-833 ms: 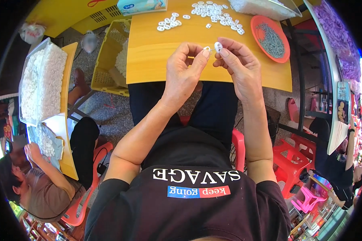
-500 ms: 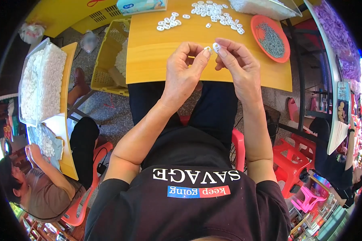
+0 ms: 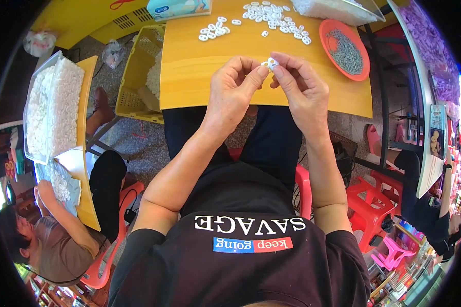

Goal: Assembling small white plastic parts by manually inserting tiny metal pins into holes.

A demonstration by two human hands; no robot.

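Note:
Over the near half of the yellow table, my two hands meet at the fingertips. My left hand pinches a small white plastic piece between thumb and forefinger. My right hand is closed on a white oval plastic piece, which touches or almost touches the left one. Fingertips cover part of both pieces, so how they fit cannot be made out. Similar white oval pieces with two holes lie beyond my hands, in a large pile and a smaller group.
At the right stands a red dish of thin grey metal parts. Behind it is a clear bin of white pieces; a tissue pack lies at the back. A yellow crate is left of the table. Another person works at far left.
My right hand has moved slightly left, bringing its white oval piece against or close to the piece in my left hand. The oval piece has turned.

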